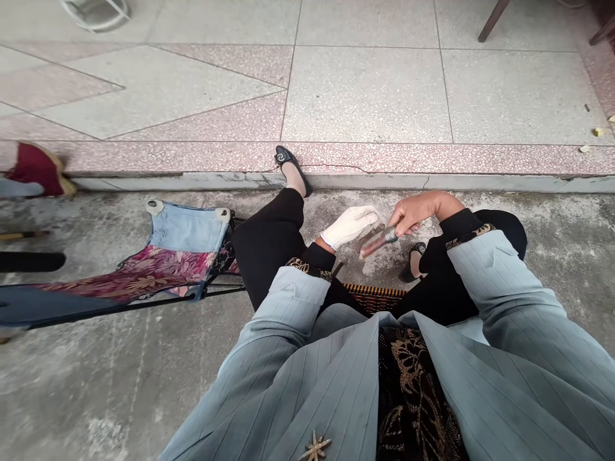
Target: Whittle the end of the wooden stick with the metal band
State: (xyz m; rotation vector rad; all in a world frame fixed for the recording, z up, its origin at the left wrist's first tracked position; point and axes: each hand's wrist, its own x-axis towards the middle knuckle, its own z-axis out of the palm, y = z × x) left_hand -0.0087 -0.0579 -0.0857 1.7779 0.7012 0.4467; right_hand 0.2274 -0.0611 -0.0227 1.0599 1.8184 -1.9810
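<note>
My left hand [350,226] wears a white knitted glove. Its fingers are bent together, and a blurred dark piece below the fingertips hides what they grip. Bare and closed, my right hand [414,212] holds a tool with a reddish-brown handle [373,246] that has a grey, wire-like wrap near my fingers. The handle slants down and left, beside the gloved hand; the rest of the tool is hidden or blurred. Both hands are between my knees, above the concrete ground.
A step edge [346,182] runs across in front, with my left shoe [291,165] on it. Under me is a woven seat [375,297]. To the left stands a folding recliner [163,262] with patterned cloth. Another person's red shoe [41,169] shows at far left.
</note>
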